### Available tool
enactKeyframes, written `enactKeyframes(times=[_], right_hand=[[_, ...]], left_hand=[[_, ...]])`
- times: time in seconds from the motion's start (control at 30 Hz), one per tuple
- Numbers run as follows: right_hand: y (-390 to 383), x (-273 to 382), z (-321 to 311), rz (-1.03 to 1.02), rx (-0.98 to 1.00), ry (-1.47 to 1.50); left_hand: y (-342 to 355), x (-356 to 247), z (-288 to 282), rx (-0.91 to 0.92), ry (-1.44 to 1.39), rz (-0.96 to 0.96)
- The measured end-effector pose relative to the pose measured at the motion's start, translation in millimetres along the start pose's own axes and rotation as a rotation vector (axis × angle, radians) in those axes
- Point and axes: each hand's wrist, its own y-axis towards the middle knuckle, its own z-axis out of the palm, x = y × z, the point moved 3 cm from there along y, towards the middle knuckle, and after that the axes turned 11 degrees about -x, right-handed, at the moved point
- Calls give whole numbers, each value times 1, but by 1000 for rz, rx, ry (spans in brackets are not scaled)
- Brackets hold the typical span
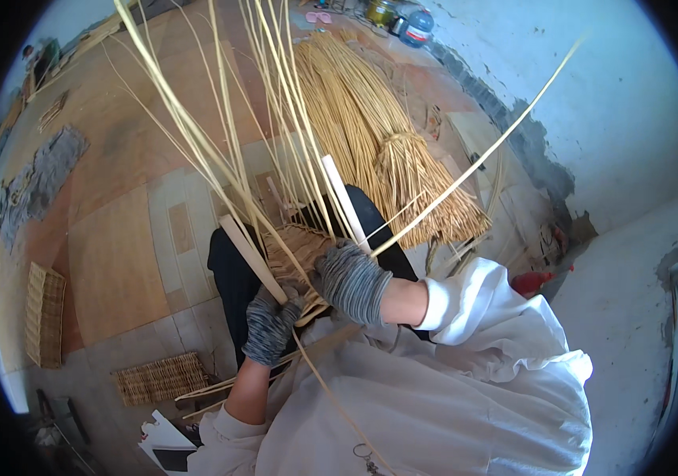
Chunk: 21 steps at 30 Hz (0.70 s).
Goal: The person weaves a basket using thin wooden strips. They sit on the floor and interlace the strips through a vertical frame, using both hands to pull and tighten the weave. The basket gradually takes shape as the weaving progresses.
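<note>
A partly woven wicker basket (291, 244) rests between my dark-trousered knees, with bare wicker rods (295, 135) standing up from its far side. Two flat pale wooden slats, a left slat (251, 255) and a right slat (343, 198), flank the weave. My left hand (269, 324), in a grey striped knit glove, is closed on the basket's near left edge, beside the lower end of the left slat. Gloved alike, my right hand (352, 282) has its fingers bent against the weave, apparently gripping a rod; its fingertips are partly hidden. One long rod (478, 163) slants up right from beside it.
A large tied bundle of wicker (386, 151) lies on the floor ahead, near the white wall (616, 119). Woven panels lie at left: one upright panel (45, 313) and one flat panel (160, 378). A grey cloth (42, 174) and a water jug (417, 28) are farther off.
</note>
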Motion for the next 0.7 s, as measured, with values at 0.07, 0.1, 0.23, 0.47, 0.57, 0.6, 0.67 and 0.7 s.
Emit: enactKeyframes(times=[0.07,0.1,0.23,0.47,0.57,0.6,0.67,0.7], right_hand=[[-13,2,18,-2,-355,106],[-21,3,30,2,-532,153],[-40,11,57,117,-758,155],[-45,1,58,166,-760,412],[-47,-5,50,280,-864,657],[-48,-8,48,328,-924,751],[-48,-7,55,434,-818,893],[-46,-8,57,474,-771,961]], left_hand=[[1,0,2,7,-124,-145],[4,0,3,13,-186,-219],[18,-4,-7,329,-127,-238],[19,0,-23,528,-145,-295],[-3,0,-6,207,131,-45],[-7,-1,0,127,242,105],[-8,-1,6,120,38,-46],[-6,-5,8,108,-62,-110]])
